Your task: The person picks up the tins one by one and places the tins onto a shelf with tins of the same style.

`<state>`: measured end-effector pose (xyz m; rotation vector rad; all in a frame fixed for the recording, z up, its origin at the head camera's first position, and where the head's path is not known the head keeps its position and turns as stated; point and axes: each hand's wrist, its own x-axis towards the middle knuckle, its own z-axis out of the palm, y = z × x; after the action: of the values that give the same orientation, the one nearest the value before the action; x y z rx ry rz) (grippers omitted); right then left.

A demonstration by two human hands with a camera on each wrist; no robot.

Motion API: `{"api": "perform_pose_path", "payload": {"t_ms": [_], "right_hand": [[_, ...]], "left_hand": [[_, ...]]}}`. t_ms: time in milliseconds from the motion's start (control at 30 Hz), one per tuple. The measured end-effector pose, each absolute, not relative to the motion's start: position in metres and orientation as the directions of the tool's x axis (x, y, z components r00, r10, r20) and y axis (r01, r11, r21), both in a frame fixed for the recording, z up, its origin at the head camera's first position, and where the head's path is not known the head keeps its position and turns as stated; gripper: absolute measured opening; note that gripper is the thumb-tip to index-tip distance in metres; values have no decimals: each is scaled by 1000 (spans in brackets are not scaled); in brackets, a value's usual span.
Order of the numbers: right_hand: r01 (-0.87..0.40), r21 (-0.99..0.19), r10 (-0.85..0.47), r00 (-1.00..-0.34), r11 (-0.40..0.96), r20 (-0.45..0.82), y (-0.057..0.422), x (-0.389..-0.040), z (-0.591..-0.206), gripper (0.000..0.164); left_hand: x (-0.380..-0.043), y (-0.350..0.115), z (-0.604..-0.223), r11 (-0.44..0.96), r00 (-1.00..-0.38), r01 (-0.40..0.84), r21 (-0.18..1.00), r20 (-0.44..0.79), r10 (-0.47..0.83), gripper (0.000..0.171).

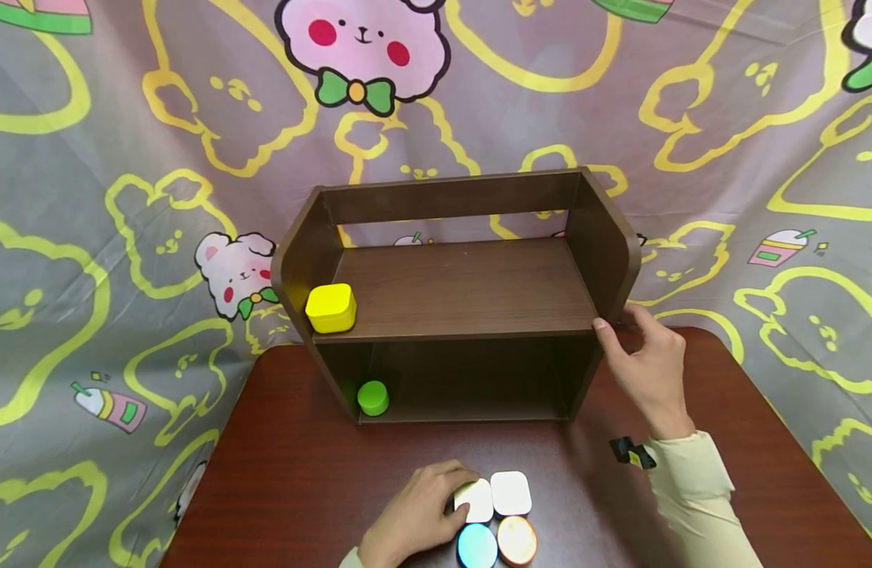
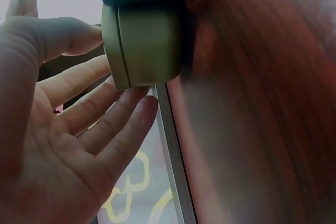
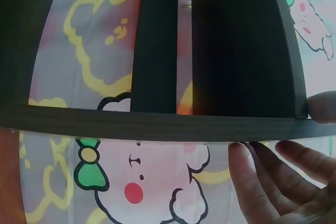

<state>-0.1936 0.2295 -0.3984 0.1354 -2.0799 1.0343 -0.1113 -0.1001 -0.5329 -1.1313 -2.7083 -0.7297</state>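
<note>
My left hand (image 1: 421,509) pinches a white square lidded box (image 1: 478,497), thumb on the near side and fingers on the far side. In the left wrist view that box (image 2: 149,48) appears beige, with a lid seam. Beside it are another white square box (image 1: 510,493), a blue round box (image 1: 477,545) and an orange-rimmed round box (image 1: 517,541). My right hand (image 1: 649,363) grips the right side panel of a dark brown two-tier shelf (image 1: 464,288). Its thumb lies at the front edge, and the fingers (image 3: 252,182) reach along the outer side.
A yellow square box (image 1: 331,308) sits at the left end of the upper tier. Below it, a green round box (image 1: 373,398) stands at the left of the lower tier. The shelf stands on a reddish-brown table (image 1: 286,473), with a patterned curtain (image 1: 194,118) behind.
</note>
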Motion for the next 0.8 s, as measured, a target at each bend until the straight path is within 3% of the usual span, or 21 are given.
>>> {"api": "perform_pose_path", "payload": {"t_ms": [600,800], "right_hand": [[-366,-743,295,-750,560,592,229,-191,-396,23],[-346,-750,295,-764,564,574,229,-191,-395,23]], "left_hand": [[-114,-105,-529,576,-710,679,454,207,673,45],[-115,-104,-527,598,-723,663,450,181,666,40]]}}
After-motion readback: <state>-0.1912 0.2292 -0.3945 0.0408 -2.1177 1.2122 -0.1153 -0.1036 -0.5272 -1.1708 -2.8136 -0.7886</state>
